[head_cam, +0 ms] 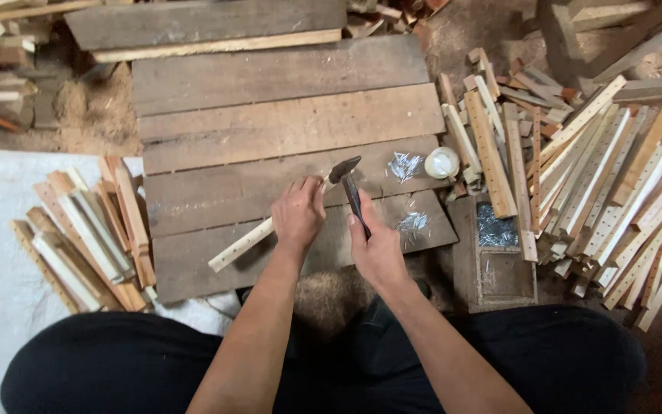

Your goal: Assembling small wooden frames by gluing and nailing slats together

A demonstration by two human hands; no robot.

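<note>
Left hand (298, 212): I see it clenched on the pale wooden strip (243, 244), lying on the plank bench (270, 115).
Right hand (375, 249): fingers wrapped round the hammer (349, 184) handle, head above the strip.
Wooden tray (496, 253): upper compartment full of nails (495, 230).
Round white tub (441, 162): contents unclear to me.

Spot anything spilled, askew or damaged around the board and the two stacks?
Loose nails lie in two small heaps on the plank board, outside the nail tray. The right-side strip pile is splayed at mixed angles; the left stack is tidier. Sawdust covers the floor. No damage shows.
</note>
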